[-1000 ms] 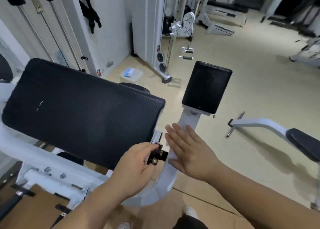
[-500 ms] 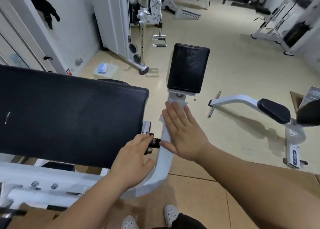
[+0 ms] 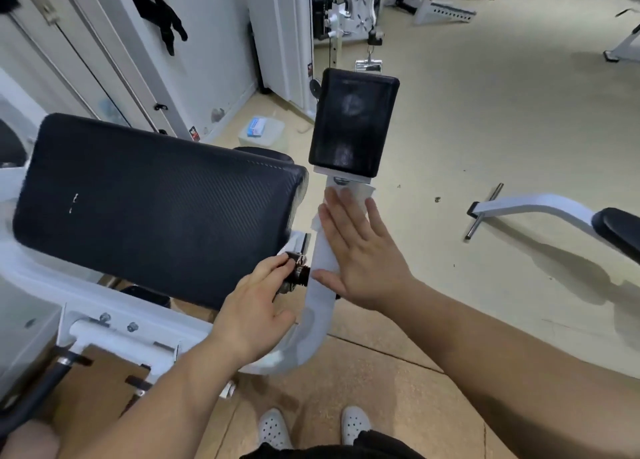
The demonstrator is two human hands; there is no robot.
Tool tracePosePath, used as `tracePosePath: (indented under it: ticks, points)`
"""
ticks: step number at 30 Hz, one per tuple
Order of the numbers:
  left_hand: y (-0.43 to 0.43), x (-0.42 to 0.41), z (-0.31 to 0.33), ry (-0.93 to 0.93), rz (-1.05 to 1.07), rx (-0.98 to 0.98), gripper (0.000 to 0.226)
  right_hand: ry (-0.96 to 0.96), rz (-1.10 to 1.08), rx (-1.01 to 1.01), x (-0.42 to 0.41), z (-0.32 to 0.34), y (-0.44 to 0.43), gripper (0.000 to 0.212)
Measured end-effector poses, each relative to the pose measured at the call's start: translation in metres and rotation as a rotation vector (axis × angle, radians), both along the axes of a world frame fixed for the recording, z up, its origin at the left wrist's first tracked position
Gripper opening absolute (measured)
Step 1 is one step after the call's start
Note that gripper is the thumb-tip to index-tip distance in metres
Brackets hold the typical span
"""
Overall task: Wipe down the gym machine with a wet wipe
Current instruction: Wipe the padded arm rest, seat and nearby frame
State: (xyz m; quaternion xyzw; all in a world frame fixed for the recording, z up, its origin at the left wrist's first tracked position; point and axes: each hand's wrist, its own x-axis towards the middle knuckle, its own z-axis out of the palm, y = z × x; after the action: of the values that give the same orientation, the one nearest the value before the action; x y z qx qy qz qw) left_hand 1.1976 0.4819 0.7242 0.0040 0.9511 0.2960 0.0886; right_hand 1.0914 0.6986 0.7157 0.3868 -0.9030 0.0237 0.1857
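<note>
Wipe (image 3: 351, 192), white, creased, under spread right hand (image 3: 360, 257); left hand (image 3: 252, 306) tight around knob (image 3: 298, 273).

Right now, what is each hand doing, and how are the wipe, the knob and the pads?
right hand: flat, fingers straight, pressing the wet wipe.
left hand: gripping the knob.
wet wipe: spread on the white arm, under the right hand.
knob: held, sticking out of the arm's side.
small pad: on the arm's far end, untouched.
big pad: untouched.
</note>
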Motion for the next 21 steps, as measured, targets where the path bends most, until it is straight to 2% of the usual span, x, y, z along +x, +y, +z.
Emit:
tracePosePath:
  ticks: [4, 6, 8, 11, 14, 16, 18, 21]
  points:
    - [0.015, 0.003, 0.001, 0.019, 0.085, 0.091, 0.072, -0.171, 0.012, -0.151, 0.05, -0.06, -0.007, 0.096]
    - [0.02, 0.004, 0.001, -0.005, 0.098, 0.072, 0.079, -0.283, -0.047, -0.242, 0.068, -0.073, -0.011, 0.093]
    - [0.019, 0.004, 0.002, -0.036, 0.117, 0.045, 0.085, -0.446, -0.122, -0.37, 0.07, -0.064, -0.022, 0.096]
    - [0.014, 0.003, 0.003, -0.077, 0.1, 0.014, 0.079, -0.766, -0.175, -0.776, 0.044, -0.016, -0.037, 0.097]
    - [0.014, 0.002, 0.003, -0.116, 0.103, -0.012, 0.083, -0.911, -0.208, -1.053, 0.013, 0.021, -0.041, 0.104]
    - [0.012, 0.002, 0.002, -0.137, 0.106, 0.0, 0.084, -0.916, -0.176, -1.033, 0.013, 0.022, -0.04, 0.109]
    - [0.012, 0.001, 0.001, -0.136, 0.091, 0.017, 0.086, -0.914, -0.133, -0.924, 0.034, 0.006, -0.036, 0.111]
    - [0.011, 0.002, 0.002, -0.137, 0.114, 0.039, 0.082, -1.009, -0.098, -0.791, 0.071, -0.024, -0.029, 0.117]
